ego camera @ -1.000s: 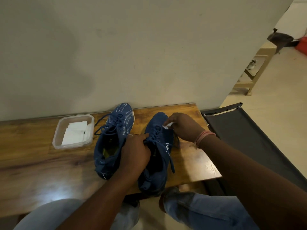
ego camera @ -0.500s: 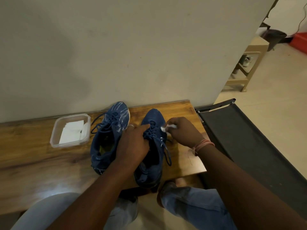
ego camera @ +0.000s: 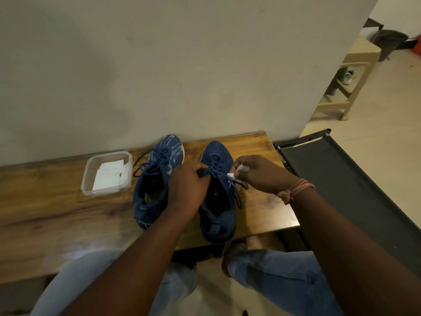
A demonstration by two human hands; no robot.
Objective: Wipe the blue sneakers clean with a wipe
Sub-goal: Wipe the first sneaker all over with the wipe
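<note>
Two blue sneakers stand side by side on the wooden table (ego camera: 45, 213), toes toward the wall. The left sneaker (ego camera: 155, 179) has white streaks on its toe and loose laces. The right sneaker (ego camera: 218, 201) is plain dark blue. My left hand (ego camera: 189, 185) grips the tongue and lace area of the right sneaker. My right hand (ego camera: 262, 174) pinches a small white wipe (ego camera: 237, 173) and presses it against the right sneaker's outer side by the laces.
A clear plastic container (ego camera: 86, 179) with folded white wipes sits on the table left of the sneakers. The wall runs along the table's far edge. A black fabric cot (ego camera: 353, 190) stands to the right, and my knees are below the table's front edge.
My right hand with the wipe has slid from the right sneaker's toe area back toward its laces. My left hand keeps its grip on that sneaker. The camera view shifted slightly.
</note>
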